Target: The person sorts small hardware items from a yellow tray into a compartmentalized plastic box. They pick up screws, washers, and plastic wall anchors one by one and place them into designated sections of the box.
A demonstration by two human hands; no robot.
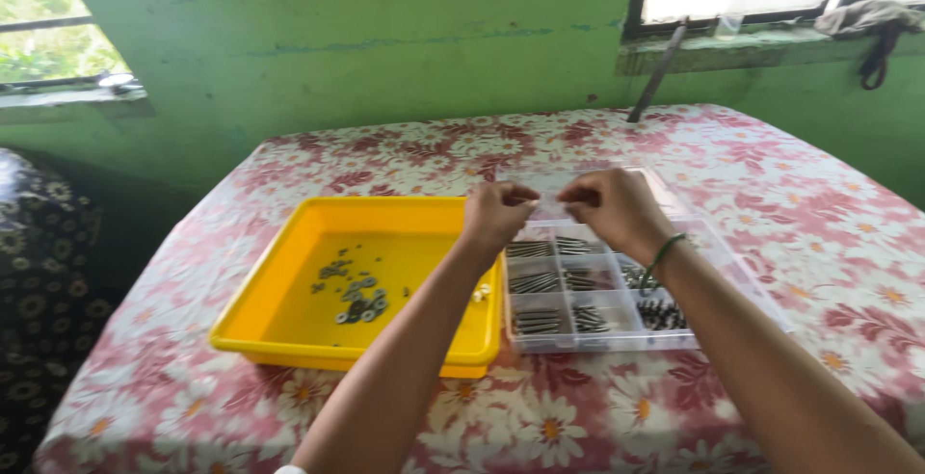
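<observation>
Head view: the clear compartment box (597, 325) lies on the floral tablecloth (771, 195), touching the right wall of the yellow tray (279, 329), and I see both hands held together directly above its far half. The left hand (496, 212) and right hand (614, 206) are each curled shut, fingertips pinching a thin clear piece (551, 206) between them, forearms reaching in from the bottom edge. I cannot identify that piece; the hands hide the box's far compartments, and the small dark parts (355, 299) in the tray are too small to tell.

Beside the glossy yellow plastic tray (279, 286), which holds dull metal washers (355, 296), stands a clear smooth plastic organiser box (617, 334) of dark metal screws (538, 320); matt floral cloth covers the counter (800, 214).
</observation>
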